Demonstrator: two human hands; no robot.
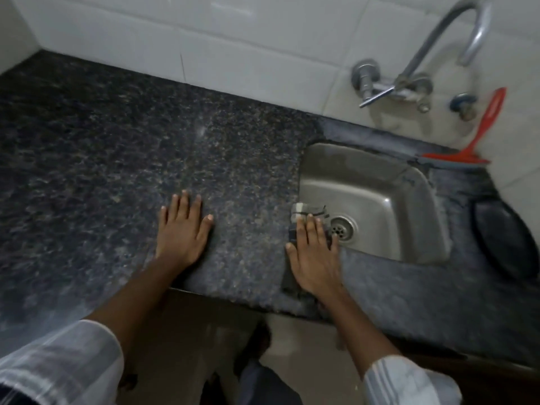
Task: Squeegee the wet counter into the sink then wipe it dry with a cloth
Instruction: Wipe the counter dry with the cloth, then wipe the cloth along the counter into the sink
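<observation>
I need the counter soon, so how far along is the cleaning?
Squeegeeing looks finished: the red squeegee leans against the wall behind the sink. In hand: the right hand presses a cloth flat at the sink's left edge, while the left hand rests open on the counter. Most wiping seems left.

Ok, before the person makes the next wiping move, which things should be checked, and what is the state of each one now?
1. Cloth under the right hand: ok, the flat palm presses it at the sink's left edge.
2. Left hand clear of the wiping path: ok, it rests flat on the counter, apart from the cloth.
3. Squeegee put away: ok, it leans on the wall behind the sink.
4. Counter dry: cannot tell, the picture is blurred.
5. Tap closed: ok, no water runs from it.
6. Sink drain free: cannot tell, the cloth lies partly over it.
</observation>
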